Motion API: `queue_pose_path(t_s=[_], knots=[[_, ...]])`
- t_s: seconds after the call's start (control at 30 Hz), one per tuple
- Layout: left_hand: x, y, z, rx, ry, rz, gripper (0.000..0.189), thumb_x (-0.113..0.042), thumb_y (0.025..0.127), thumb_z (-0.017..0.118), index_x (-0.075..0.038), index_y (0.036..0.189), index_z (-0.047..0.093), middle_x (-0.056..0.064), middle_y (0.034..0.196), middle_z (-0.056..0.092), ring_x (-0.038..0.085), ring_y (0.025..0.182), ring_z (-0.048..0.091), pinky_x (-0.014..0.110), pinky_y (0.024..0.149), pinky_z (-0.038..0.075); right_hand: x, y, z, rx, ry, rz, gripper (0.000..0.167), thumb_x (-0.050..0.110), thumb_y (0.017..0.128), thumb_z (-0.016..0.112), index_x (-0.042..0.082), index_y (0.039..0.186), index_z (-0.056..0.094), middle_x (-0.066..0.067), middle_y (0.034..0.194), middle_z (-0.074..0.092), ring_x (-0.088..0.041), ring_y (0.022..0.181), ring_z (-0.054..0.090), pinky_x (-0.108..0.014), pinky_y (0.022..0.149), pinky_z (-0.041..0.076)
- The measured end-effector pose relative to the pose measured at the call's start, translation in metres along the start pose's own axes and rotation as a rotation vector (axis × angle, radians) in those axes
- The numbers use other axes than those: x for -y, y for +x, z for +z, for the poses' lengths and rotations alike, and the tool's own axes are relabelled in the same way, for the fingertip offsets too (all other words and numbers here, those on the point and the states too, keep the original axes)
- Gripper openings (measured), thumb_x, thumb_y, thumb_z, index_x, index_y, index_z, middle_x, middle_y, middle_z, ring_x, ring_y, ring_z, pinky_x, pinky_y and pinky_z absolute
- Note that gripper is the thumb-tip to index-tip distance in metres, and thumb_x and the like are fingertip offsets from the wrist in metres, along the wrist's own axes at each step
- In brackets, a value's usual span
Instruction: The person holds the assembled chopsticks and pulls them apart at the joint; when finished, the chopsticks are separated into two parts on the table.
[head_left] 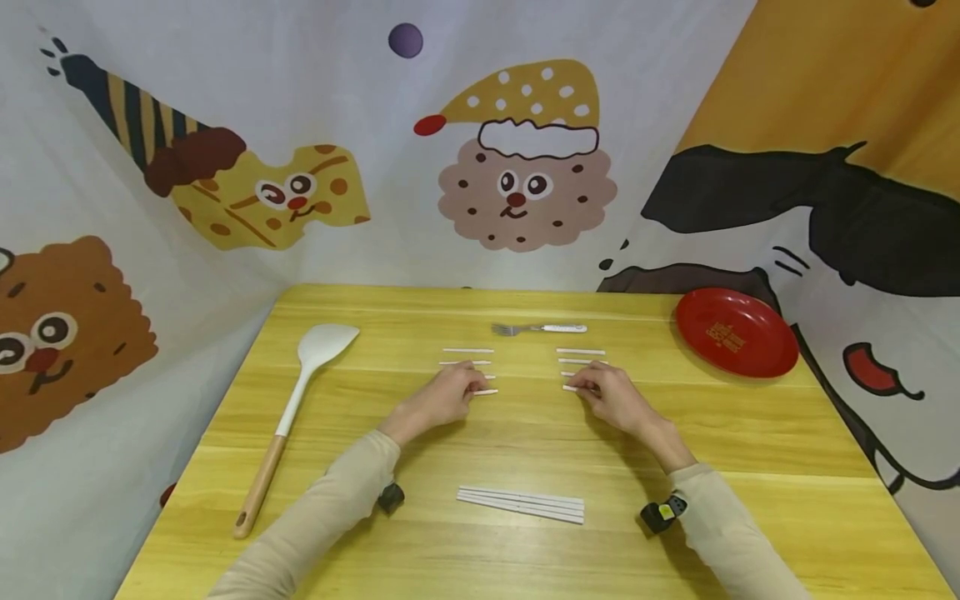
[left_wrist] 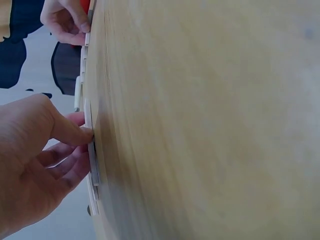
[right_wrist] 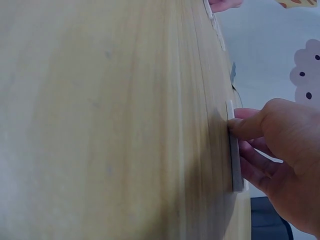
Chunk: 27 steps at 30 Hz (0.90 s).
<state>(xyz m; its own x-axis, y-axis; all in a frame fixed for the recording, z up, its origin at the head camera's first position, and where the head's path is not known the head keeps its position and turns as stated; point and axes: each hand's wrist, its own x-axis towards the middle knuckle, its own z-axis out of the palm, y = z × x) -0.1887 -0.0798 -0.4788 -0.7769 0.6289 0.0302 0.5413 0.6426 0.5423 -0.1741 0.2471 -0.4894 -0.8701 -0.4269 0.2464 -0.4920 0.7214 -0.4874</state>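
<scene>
My left hand [head_left: 447, 393] pinches a short white stick [left_wrist: 93, 165] between thumb and fingers, low at the wooden tabletop. It is the nearest of several such sticks [head_left: 468, 350] lying roughly parallel in a left column. On the other side, my right hand [head_left: 617, 398] likewise pinches a short white stick [right_wrist: 235, 167], its thumb on the near face. That stick is the front one of a matching right column [head_left: 581, 352]. Both hands partly cover the sticks under them in the head view. Closer to me lies a fanned group of several longer white sticks [head_left: 521, 504].
A fork [head_left: 540, 329] with a patterned handle lies behind the two columns. At the left is a white spatula [head_left: 296, 400] with a wooden handle. A red oval plate [head_left: 772, 346] sits at the back right corner. Printed cloth [head_left: 375, 267] hangs around the table.
</scene>
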Motion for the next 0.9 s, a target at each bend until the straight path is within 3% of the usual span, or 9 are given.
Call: queue_pose_path(t_s=[0.3, 0.47, 0.7, 0.9], knots=[[0.002, -0.001, 0.0, -0.009, 0.005, 0.005, 0.032, 0.011, 0.089, 0.062, -0.004, 0.115, 0.073, 0.006, 0.095, 0.062, 0.011, 0.082, 0.055, 0.025, 0.076, 0.054, -0.001, 0.0, 0.001, -0.012, -0.001, -0.01, 0.017, -0.005, 0.086, 0.074, 0.009, 0.096, 0.077, -0.002, 0.088, 0.067, -0.012, 0.079, 0.058, -0.027, 0.068, 0.053], [0.0, -0.006, 0.0, -0.044, 0.021, 0.004, 0.029, 0.008, 0.089, 0.066, -0.006, 0.114, 0.073, 0.004, 0.094, 0.061, 0.011, 0.082, 0.055, 0.024, 0.074, 0.053, 0.002, -0.002, -0.003, -0.061, 0.007, -0.023, 0.016, -0.004, 0.085, 0.076, 0.008, 0.096, 0.077, -0.003, 0.09, 0.068, -0.013, 0.08, 0.061, -0.029, 0.069, 0.055], [-0.012, -0.014, -0.01, -0.085, 0.033, 0.012, 0.028, 0.005, 0.089, 0.066, -0.004, 0.114, 0.072, 0.004, 0.095, 0.063, 0.012, 0.083, 0.058, 0.023, 0.074, 0.055, 0.018, -0.005, -0.019, -0.12, -0.003, -0.024, 0.015, -0.004, 0.085, 0.076, 0.003, 0.099, 0.076, -0.006, 0.092, 0.07, -0.018, 0.082, 0.064, -0.037, 0.071, 0.058], [-0.028, -0.028, -0.019, -0.099, 0.074, 0.058, 0.02, -0.002, 0.093, 0.068, -0.006, 0.112, 0.073, 0.003, 0.096, 0.064, 0.012, 0.083, 0.06, 0.025, 0.073, 0.054, 0.04, -0.013, -0.027, -0.098, 0.003, 0.026, 0.021, -0.003, 0.086, 0.074, 0.002, 0.106, 0.073, -0.003, 0.087, 0.068, -0.015, 0.078, 0.063, -0.028, 0.064, 0.055]])
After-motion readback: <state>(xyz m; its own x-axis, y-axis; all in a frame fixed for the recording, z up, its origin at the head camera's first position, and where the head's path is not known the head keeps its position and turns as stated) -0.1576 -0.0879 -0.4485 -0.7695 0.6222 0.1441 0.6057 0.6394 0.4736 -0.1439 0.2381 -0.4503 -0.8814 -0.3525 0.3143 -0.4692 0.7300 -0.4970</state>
